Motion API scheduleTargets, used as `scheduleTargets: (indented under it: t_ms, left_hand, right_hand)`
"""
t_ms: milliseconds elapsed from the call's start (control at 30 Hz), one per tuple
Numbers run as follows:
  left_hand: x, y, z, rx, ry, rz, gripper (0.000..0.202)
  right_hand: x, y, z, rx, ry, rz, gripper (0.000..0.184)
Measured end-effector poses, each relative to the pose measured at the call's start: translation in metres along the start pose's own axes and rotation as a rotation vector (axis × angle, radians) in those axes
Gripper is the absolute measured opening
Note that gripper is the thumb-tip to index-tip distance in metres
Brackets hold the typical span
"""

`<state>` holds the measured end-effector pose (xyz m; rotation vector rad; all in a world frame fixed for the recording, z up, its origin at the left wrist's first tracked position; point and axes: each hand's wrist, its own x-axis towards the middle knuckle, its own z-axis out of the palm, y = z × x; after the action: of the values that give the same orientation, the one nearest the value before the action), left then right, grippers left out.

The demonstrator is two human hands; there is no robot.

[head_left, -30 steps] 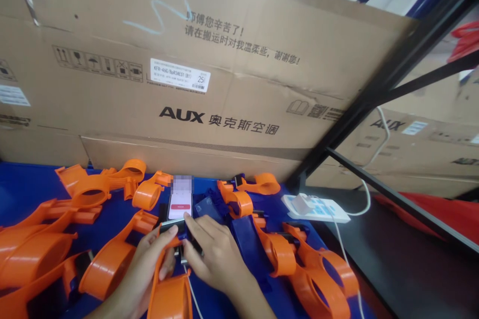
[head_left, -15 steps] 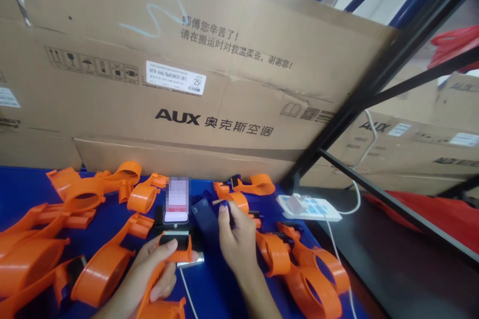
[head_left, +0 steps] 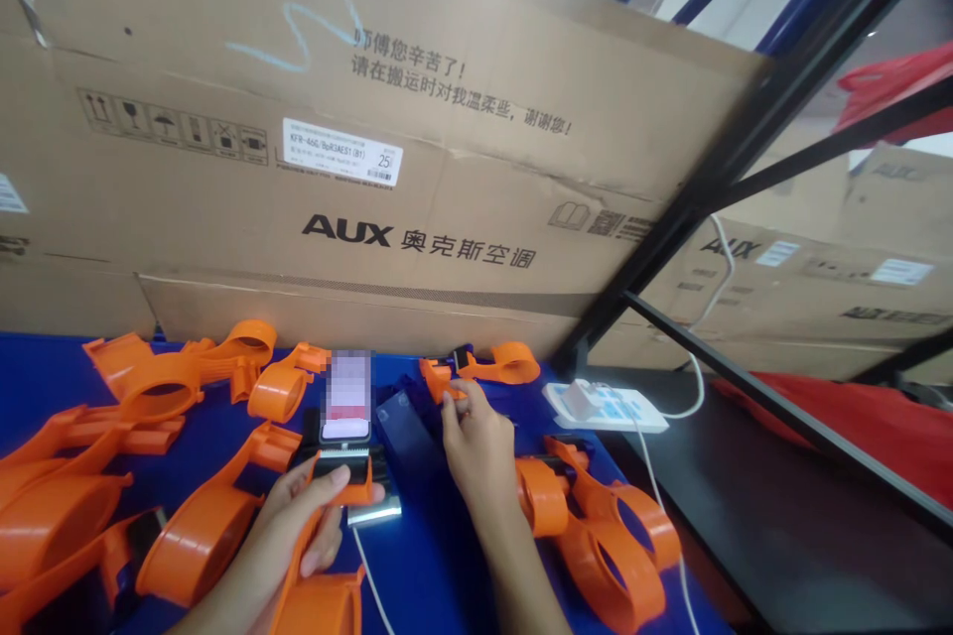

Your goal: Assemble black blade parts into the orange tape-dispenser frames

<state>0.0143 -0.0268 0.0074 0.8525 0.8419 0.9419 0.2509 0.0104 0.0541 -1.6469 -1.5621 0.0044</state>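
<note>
My left hand (head_left: 302, 521) is closed around an orange plastic handle piece (head_left: 320, 590) near the bottom middle, thumb pressed on its black-and-orange top end. A metal part (head_left: 372, 513) and a thin white cable (head_left: 368, 575) lie just right of it. My right hand (head_left: 476, 442) reaches farther back, fingertips pinched on another orange plastic piece (head_left: 439, 382). A phone (head_left: 346, 407) with a lit screen stands on the blue table (head_left: 424, 566) between both hands.
Several orange handle pieces (head_left: 67, 506) are scattered left and right (head_left: 596, 536) on the blue surface. A large AUX cardboard box (head_left: 357, 149) stands behind. A white power strip (head_left: 603, 407) with a cable lies right, beside black shelf struts (head_left: 745, 129).
My right hand left the piece held by the left hand and moved back and right to an orange piece behind the phone. The left hand kept its grip.
</note>
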Motion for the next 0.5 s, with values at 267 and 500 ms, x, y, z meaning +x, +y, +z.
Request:
scheduleTargets:
  t_ms: [267,500]
  left_hand:
    - [-0.008,0.007,0.015,0.011,0.118,0.042,0.035]
    - [-0.005,0.014,0.016,-0.010,0.124,0.076,0.034]
  right_hand:
    - [-0.009,-0.027,-0.009,0.322,-0.054,-0.085,0.022]
    - [-0.025,-0.057,-0.013,0.466,-0.471,-0.436,0.036]
